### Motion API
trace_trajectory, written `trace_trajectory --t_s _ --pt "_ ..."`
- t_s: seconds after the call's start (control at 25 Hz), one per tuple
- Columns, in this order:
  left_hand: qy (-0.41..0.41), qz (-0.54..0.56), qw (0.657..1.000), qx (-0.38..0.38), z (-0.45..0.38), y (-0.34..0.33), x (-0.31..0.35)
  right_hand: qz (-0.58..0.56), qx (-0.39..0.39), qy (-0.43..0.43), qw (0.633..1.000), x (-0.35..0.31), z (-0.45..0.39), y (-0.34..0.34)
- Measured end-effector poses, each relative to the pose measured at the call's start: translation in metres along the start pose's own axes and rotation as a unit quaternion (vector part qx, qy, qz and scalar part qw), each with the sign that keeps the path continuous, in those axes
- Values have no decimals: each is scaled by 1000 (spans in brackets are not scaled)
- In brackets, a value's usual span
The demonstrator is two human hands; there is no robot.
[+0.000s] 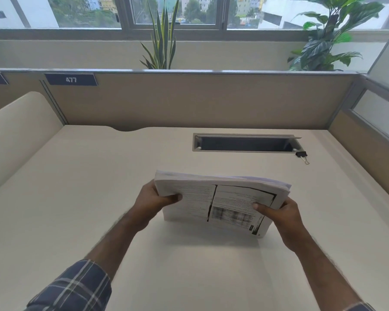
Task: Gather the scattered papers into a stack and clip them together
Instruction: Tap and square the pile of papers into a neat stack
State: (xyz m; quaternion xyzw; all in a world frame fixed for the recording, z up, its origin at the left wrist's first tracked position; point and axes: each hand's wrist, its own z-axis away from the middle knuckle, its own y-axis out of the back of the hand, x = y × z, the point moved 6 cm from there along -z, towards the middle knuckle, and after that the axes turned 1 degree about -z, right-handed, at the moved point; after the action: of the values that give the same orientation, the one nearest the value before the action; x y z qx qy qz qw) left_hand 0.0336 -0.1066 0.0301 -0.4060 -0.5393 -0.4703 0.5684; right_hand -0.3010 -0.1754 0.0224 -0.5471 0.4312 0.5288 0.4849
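- Paper stack is in both my hands, standing on its lower edge on the worktop, tilted back, printed side facing me.
- L hand: grip clamped on stack's left edge, thumb on front sheet, fingers hidden behind.
- R hand: grip clamped on right edge, thumb on front too.
- Top edges not flush; sheets fan slightly at the back.
- Binder clip lies on worktop, well apart from stack, far right, just beside the cable tray corner.
- Cable tray recessed in worktop, lid open; inside dark, can't tell contents.
- Plaid sleeve on L arm.
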Motion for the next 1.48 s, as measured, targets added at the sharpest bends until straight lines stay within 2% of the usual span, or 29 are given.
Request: trace_trajectory --t_s 0.08,0.16,0.32,0.4,0.52,0.6,0.76,0.84,0.92,1.0,1.04,1.12,1.2,1.28,1.36,1.4,1.48 --pt "29 -13 999 -5 3 -8 -17 7 2 -9 1000 5 3 -7" --pt "46 -15 998 35 5 -12 -25 6 23 -6 1000 7 6 -11" --pt "-16 -25 993 116 9 -21 -4 -17 65 35 997 -2 9 -15" --pt "-36 -22 992 119 11 -22 0 -22 86 38 995 -2 11 -17" --pt "11 -38 996 76 15 -25 -24 35 63 8 997 14 19 -26" --pt "28 -50 994 98 21 -21 -37 41 62 -11 997 20 23 -25" --pt "-50 -155 972 168 20 -6 -17 77 88 20 993 -1 16 -16" --pt "-107 -250 948 164 14 1 9 203 131 85 967 -29 14 -12" --pt "-162 -348 917 110 8 2 42 334 149 200 909 -66 17 -21" --pt "-204 -412 887 35 2 -3 75 401 89 282 867 -98 19 -45" --pt "-215 -427 878 5 1 -7 90 411 33 269 870 -104 16 -59" --pt "-238 -446 863 -28 1 -17 118 427 -73 184 882 -102 9 -80" --pt "-265 -479 836 -45 5 -26 137 411 -121 159 889 -98 5 -89" --pt "-273 -511 813 -55 10 -31 148 345 -121 148 919 -96 6 -87" --pt "-275 -503 818 -55 12 -30 153 288 -111 125 943 -91 8 -82" --pt "-290 -494 819 -31 14 -28 155 259 -104 115 953 -89 10 -79" --pt "-317 -478 817 62 19 -15 158 187 -77 89 975 -87 11 -70"
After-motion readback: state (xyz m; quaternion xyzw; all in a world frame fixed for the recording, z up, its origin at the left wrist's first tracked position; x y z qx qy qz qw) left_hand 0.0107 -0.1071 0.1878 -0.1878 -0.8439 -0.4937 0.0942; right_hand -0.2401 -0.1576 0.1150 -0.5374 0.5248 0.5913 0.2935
